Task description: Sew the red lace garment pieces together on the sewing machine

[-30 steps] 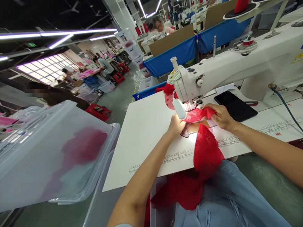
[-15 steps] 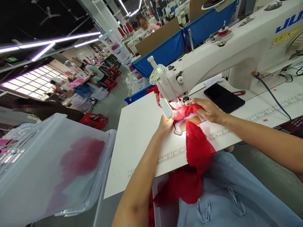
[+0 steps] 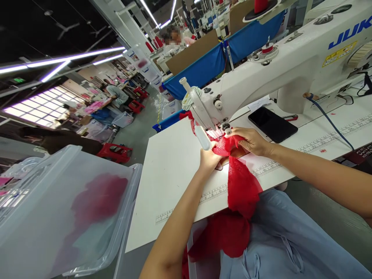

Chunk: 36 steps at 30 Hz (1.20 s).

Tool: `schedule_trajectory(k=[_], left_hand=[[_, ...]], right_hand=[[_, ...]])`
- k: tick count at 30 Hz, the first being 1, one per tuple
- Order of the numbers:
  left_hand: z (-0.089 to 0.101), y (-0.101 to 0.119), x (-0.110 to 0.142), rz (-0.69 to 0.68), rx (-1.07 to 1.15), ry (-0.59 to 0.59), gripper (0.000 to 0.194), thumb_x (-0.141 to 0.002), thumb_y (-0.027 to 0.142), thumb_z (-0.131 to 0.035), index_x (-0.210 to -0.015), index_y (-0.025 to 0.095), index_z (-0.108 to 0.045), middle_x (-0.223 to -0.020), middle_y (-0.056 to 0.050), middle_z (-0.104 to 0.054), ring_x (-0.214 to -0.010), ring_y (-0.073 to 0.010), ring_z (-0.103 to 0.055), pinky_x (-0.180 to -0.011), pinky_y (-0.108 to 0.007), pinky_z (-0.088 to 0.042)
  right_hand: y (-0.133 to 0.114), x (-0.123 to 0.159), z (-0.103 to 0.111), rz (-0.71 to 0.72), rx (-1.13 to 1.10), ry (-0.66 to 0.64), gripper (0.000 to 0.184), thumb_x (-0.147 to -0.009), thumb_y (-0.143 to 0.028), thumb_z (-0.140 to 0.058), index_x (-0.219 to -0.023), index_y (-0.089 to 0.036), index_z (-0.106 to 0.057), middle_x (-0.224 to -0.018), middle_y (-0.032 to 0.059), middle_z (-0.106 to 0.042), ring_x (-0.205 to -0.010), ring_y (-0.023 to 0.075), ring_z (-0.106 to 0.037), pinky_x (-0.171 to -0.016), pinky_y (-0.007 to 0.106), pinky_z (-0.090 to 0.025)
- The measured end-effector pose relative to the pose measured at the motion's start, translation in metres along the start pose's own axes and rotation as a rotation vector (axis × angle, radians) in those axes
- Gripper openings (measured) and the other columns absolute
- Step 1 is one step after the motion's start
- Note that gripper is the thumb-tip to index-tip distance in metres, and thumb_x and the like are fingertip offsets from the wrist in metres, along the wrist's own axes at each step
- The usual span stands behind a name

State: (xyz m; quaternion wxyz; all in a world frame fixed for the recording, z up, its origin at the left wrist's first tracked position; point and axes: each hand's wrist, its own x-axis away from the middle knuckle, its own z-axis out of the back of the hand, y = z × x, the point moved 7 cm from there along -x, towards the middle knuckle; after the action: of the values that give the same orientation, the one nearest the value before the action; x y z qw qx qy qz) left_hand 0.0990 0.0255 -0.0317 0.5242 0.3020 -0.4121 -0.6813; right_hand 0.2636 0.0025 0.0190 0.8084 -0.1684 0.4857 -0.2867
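Observation:
Red lace fabric (image 3: 243,186) runs from under the head of a white sewing machine (image 3: 250,73), over the table's front edge and down to my lap. My left hand (image 3: 208,157) pinches the fabric just left of the needle area, its fingertips partly hidden by the cloth and a white guard (image 3: 202,138). Right of the needle, my right hand (image 3: 251,141) grips a bunched part of the same fabric between thumb and fingers. The needle and presser foot are mostly hidden behind the machine head.
A black phone (image 3: 273,124) lies right of my right hand, near red-handled snips (image 3: 290,117). A blue cord (image 3: 329,118) crosses the white table (image 3: 165,170), which has printed rulers. At left stands a translucent plastic bin (image 3: 43,217). Several people work farther back.
My left hand has shifted slightly right and toward me. The fabric between my hands is bunched higher and nearer to me. The view has tilted a little.

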Motion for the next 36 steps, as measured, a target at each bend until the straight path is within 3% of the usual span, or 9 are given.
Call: schedule_trajectory(k=[3,5,12,15,19,23,27,32,36], left_hand=[[-0.001,0.003,0.004,-0.023,-0.058,0.088,0.017,-0.080,0.029,-0.059,-0.073,0.024,-0.045,-0.045,0.010,-0.043,-0.034,-0.0117,-0.044,-0.038,-0.024,-0.034],[0.001,0.005,0.006,-0.062,-0.110,0.117,0.016,-0.080,0.026,-0.057,-0.070,0.024,-0.045,-0.047,0.009,-0.045,-0.037,-0.0123,-0.046,-0.040,-0.024,-0.036],[0.016,0.015,0.007,-0.246,-0.336,0.126,0.015,-0.075,0.010,-0.050,-0.069,0.022,-0.057,-0.067,0.000,-0.061,-0.074,-0.0198,-0.061,-0.069,-0.030,-0.049],[0.018,0.022,0.010,-0.328,-0.441,0.123,0.020,-0.073,0.007,-0.049,-0.073,0.022,-0.062,-0.083,-0.003,-0.068,-0.086,-0.0221,-0.059,-0.080,-0.035,-0.048],[0.014,0.031,0.018,-0.416,-0.573,0.138,0.024,-0.067,0.002,-0.057,-0.074,0.023,-0.067,-0.096,-0.003,-0.074,-0.093,-0.0259,-0.056,-0.089,-0.043,-0.041],[0.005,0.037,0.030,-0.565,-0.798,0.211,0.033,-0.072,0.000,-0.063,-0.090,0.026,-0.072,-0.098,-0.002,-0.075,-0.094,-0.0272,-0.056,-0.087,-0.046,-0.036],[-0.002,0.039,0.034,-0.675,-0.929,0.262,0.023,-0.089,0.007,-0.058,-0.093,0.025,-0.072,-0.096,-0.003,-0.074,-0.091,-0.0244,-0.056,-0.083,-0.043,-0.036],[-0.011,0.038,0.033,-0.703,-0.993,0.140,0.031,-0.102,0.016,-0.042,-0.091,0.020,-0.070,-0.091,-0.006,-0.070,-0.083,-0.0210,-0.058,-0.072,-0.035,-0.040],[-0.014,0.040,0.040,-0.738,-1.095,0.107,0.028,-0.102,0.015,-0.040,-0.108,0.018,-0.068,-0.100,-0.008,-0.070,-0.084,-0.0200,-0.063,-0.068,-0.032,-0.046]], right_hand=[[-0.001,0.000,0.001,0.019,-0.004,0.015,0.028,-0.097,-0.027,-0.042,-0.109,-0.022,-0.067,-0.111,0.0099,-0.073,-0.106,0.0203,-0.068,-0.093,0.035,-0.053],[0.000,0.000,0.001,0.006,0.000,0.015,0.028,-0.098,-0.029,-0.042,-0.109,-0.022,-0.067,-0.110,0.0098,-0.073,-0.106,0.0206,-0.068,-0.094,0.035,-0.053],[-0.003,-0.002,0.002,0.049,-0.013,0.023,0.028,-0.100,-0.032,-0.042,-0.107,-0.022,-0.067,-0.109,0.0106,-0.072,-0.105,0.0209,-0.068,-0.093,0.035,-0.053],[-0.004,-0.001,0.005,0.041,-0.003,0.003,0.026,-0.100,-0.032,-0.042,-0.105,-0.024,-0.066,-0.107,0.0092,-0.072,-0.105,0.0210,-0.067,-0.094,0.036,-0.052],[-0.006,0.004,0.006,0.053,0.037,-0.119,0.021,-0.098,-0.026,-0.046,-0.107,-0.023,-0.065,-0.107,0.0091,-0.070,-0.101,0.0208,-0.066,-0.090,0.035,-0.053],[-0.008,0.011,0.001,0.041,0.169,-0.233,0.032,-0.094,-0.011,-0.041,-0.117,-0.021,-0.062,-0.112,0.0102,-0.068,-0.098,0.0203,-0.065,-0.081,0.031,-0.052],[-0.014,0.012,-0.009,0.096,0.425,-0.323,0.036,-0.091,-0.004,-0.038,-0.108,-0.020,-0.065,-0.093,0.0071,-0.064,-0.078,0.0181,-0.058,-0.062,0.027,-0.042],[-0.016,0.011,-0.017,0.125,0.626,-0.376,0.032,-0.082,0.005,-0.039,-0.076,-0.020,-0.059,-0.079,0.0049,-0.059,-0.069,0.0173,-0.049,-0.053,0.030,-0.030],[-0.013,0.009,-0.019,0.114,0.537,-0.362,0.031,-0.092,-0.004,-0.038,-0.082,-0.020,-0.063,-0.088,0.0061,-0.068,-0.072,0.0181,-0.055,-0.054,0.030,-0.036]])
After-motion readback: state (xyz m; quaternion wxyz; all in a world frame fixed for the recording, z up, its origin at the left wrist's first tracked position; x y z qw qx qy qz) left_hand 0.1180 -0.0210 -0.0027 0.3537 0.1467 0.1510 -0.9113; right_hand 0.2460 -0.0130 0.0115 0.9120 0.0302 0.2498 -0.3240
